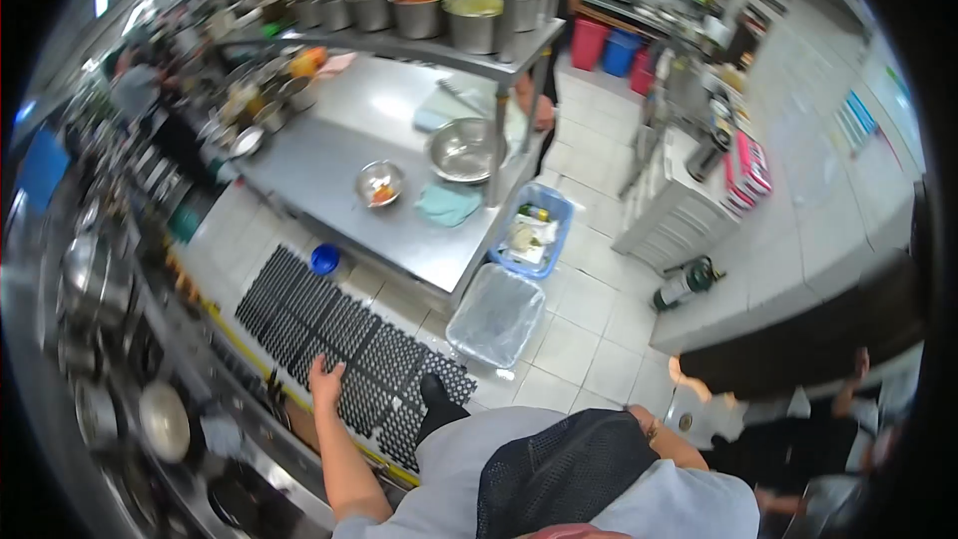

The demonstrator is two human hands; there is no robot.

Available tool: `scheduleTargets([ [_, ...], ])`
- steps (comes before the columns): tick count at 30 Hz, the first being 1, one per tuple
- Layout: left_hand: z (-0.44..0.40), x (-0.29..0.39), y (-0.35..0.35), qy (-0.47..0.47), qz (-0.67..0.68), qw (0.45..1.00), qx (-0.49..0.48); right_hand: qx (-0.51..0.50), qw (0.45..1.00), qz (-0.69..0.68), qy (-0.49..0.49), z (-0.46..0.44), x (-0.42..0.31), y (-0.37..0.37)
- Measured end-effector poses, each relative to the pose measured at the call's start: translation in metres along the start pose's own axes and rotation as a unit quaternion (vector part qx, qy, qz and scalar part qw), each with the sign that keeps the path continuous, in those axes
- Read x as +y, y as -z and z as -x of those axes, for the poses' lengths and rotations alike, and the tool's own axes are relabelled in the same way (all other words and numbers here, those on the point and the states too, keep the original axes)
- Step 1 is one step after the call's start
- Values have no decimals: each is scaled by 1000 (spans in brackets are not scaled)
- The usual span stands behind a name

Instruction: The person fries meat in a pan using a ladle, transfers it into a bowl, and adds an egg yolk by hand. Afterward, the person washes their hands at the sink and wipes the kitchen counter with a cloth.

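Observation:
My left hand point(325, 381) hangs in the air over the black rubber floor mat point(344, 339), its fingers apart and nothing in them. Close to that arm runs the stove counter with its yellow edge point(228, 331). My right hand point(644, 419) is beside my body at the edge of the black mesh cloth point(564, 469) on my front. The fingers there are mostly hidden, so I cannot make out whether anything is held. Ahead, a steel table point(329, 165) carries a small steel bowl point(380, 184) with something orange in it, a larger steel bowl point(461, 150) and a turquoise cloth point(447, 204).
A blue crate point(536, 230) with items and a plastic-lined bin point(496, 314) stand by the table's end. A shelf point(419, 45) holds several steel pots. A fire extinguisher point(687, 282) stands near the right wall. Pans line the left. Other people are at the right and behind the shelf.

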State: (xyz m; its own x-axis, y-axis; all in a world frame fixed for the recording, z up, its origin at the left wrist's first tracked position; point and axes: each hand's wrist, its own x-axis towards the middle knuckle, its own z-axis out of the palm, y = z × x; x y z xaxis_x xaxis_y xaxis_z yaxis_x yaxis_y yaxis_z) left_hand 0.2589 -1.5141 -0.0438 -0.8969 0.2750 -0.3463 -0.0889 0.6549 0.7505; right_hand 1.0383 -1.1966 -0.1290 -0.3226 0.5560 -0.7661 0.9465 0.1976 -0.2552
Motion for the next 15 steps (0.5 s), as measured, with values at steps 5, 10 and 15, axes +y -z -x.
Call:
scheduleTargets([
  [5, -127, 11, -18, 112, -39, 958, -261, 79, 992, -80, -53, 37, -136, 19],
  [10, -217, 14, -61, 103, -168, 971, -133, 128, 964, -220, -72, 60, -237, 6],
  [15, -189, 99, -88, 26, -73, 973, -216, 29, 979, -201, -22, 11, -177, -65],
])
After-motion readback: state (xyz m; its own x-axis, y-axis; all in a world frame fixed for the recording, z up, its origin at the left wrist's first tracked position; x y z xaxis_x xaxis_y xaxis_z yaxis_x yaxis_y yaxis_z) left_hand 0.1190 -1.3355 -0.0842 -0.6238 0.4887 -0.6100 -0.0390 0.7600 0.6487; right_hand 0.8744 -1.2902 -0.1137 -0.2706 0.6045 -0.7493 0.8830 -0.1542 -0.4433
